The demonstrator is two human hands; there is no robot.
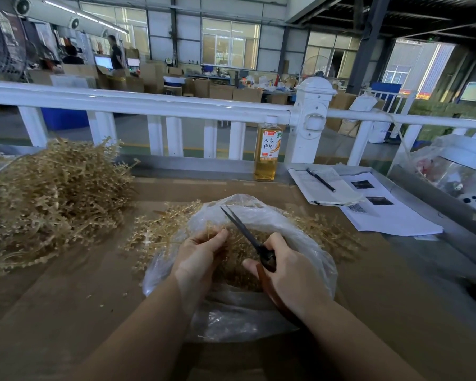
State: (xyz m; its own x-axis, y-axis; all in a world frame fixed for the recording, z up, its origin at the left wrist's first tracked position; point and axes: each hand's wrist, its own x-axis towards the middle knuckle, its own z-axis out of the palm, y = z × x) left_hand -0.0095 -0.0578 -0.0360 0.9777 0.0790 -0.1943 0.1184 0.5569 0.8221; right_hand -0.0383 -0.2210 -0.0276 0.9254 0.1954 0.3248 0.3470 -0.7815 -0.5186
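A clear plastic bag (pixel 308 243) lies open on the brown cardboard table top (pixel 66 292), filled with beige plastic sprigs (pixel 239 251). My left hand (pixel 198 259) reaches into the bag and pinches a bunch of these sprigs. My right hand (pixel 286 270) grips a pair of scissors (pixel 245 229) by their reddish-brown handles. The dark blades are nearly together and point up and to the left over the bag.
A big heap of the same beige sprigs (pixel 50 193) fills the table's left. A smaller spread (pixel 154 232) lies left of the bag. A bottle of amber drink (pixel 267 152) stands by the white railing (pixel 149 103). A notebook with a pen (pixel 320 180) and printed sheets (pixel 390 215) lie at right.
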